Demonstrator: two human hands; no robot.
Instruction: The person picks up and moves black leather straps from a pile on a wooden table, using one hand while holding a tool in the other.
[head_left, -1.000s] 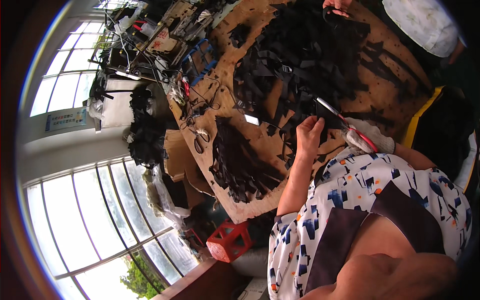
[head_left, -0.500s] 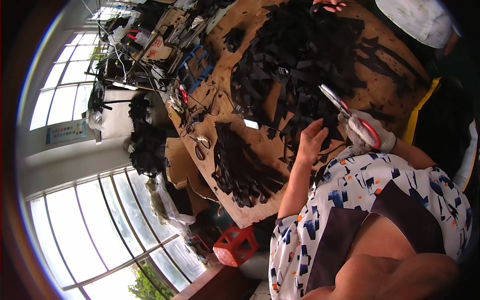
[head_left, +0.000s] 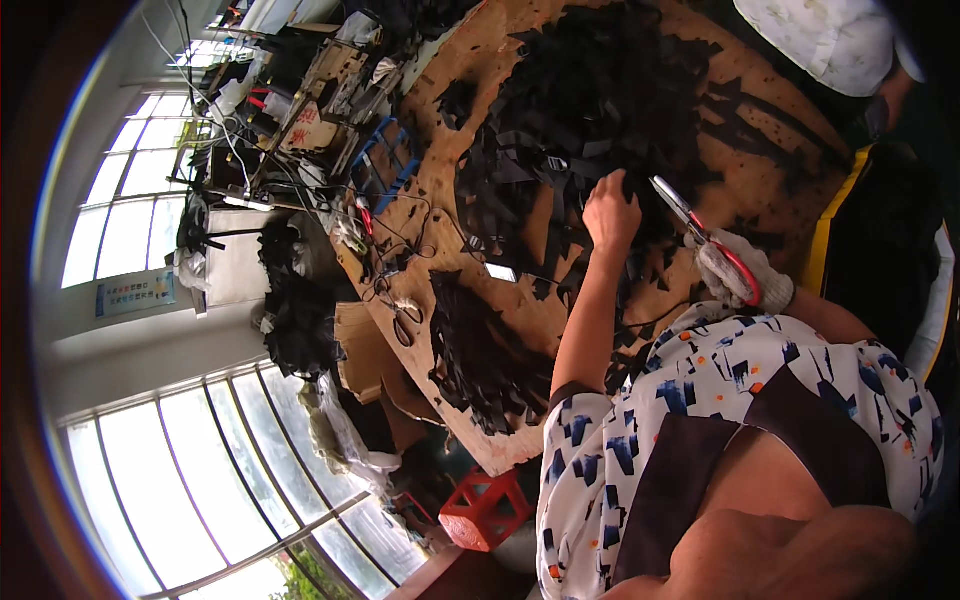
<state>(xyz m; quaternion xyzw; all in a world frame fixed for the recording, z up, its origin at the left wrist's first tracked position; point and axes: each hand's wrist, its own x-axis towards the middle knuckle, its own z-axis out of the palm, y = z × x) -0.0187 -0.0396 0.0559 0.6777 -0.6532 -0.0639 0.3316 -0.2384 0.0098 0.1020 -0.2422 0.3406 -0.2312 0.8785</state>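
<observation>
My left hand (head_left: pixel 612 212) is bare and reaches to the near edge of a large heap of black straps (head_left: pixel 590 100). Its fingers are closed on a black strap there, though most of that strap blends into the heap. A knitted glove, whitish, covers my right hand (head_left: pixel 738 272). It holds red-handled scissors (head_left: pixel 738 262), whose silver blades point up and left toward the heap. To the left, a bundle of black strips (head_left: pixel 485 350) lies fanned out on the wooden table (head_left: pixel 405 265).
Another pair of scissors (head_left: pixel 404 330) and tangled cords lie at the table's left edge, near a blue plastic frame (head_left: pixel 385 165). A phone-like bright rectangle (head_left: pixel 501 272) sits mid-table. A red stool (head_left: pixel 485 512) stands below. Across the table is another person in a pale garment (head_left: pixel 820 45).
My left hand has moved up and away from the scissors to the strap heap, and its fingers have closed. The other person's hand has left the heap's far edge.
</observation>
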